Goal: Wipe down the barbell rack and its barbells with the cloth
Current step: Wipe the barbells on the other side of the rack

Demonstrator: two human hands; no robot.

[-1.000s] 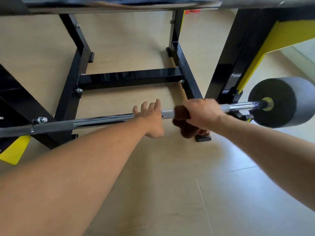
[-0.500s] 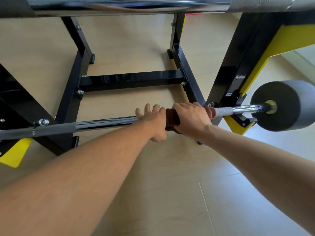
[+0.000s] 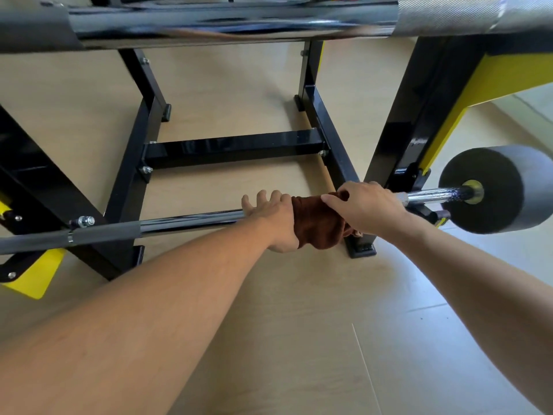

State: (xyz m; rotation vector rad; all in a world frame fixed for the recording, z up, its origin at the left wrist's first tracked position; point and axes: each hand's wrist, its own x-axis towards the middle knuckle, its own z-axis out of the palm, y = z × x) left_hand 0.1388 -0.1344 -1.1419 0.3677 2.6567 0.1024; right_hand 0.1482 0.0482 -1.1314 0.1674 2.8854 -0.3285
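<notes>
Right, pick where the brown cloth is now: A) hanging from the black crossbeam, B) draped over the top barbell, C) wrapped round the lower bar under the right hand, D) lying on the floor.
C: the brown cloth wraps the lower bar, with the right hand holding it there.

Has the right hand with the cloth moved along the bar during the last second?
Yes. The right hand and cloth slid left along the lower barbell, away from the grey weight.
</notes>
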